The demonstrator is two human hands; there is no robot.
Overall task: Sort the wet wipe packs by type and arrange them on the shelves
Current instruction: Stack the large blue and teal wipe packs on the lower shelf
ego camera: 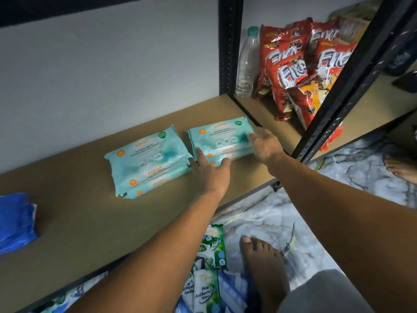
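Hands: left hand [209, 170] and right hand [266, 145] both rest fairly straight fingers against the right teal stack [222, 137]. The left is at its 7 o'clock corner and the right at its 3 o'clock end. Neither curls round it, so they seem to be squaring it up rather than lifting it.
Stack under the hands: antibacterial fragrance-free wipe packs, lying flat on the brown shelf board [67, 211] toward the board's 2 o'clock.
Neighbour: left teal stack [147, 162], same type, just beside it at 9 o'clock with a narrow gap between.
Other type shelved: blue packs [15, 222], well apart at the board's 9 o'clock edge.
Done: teal type gathered in two piles; blue type begun.
Left to do: green pine antibacterial packs [207, 290] and blue-white packs [234, 292] lie unshelved on the floor at 6 o'clock.
Progress: roughly midway, by my judgement.
Next bay: red snack bags [291, 71] and a water bottle [246, 62] at 1 o'clock.
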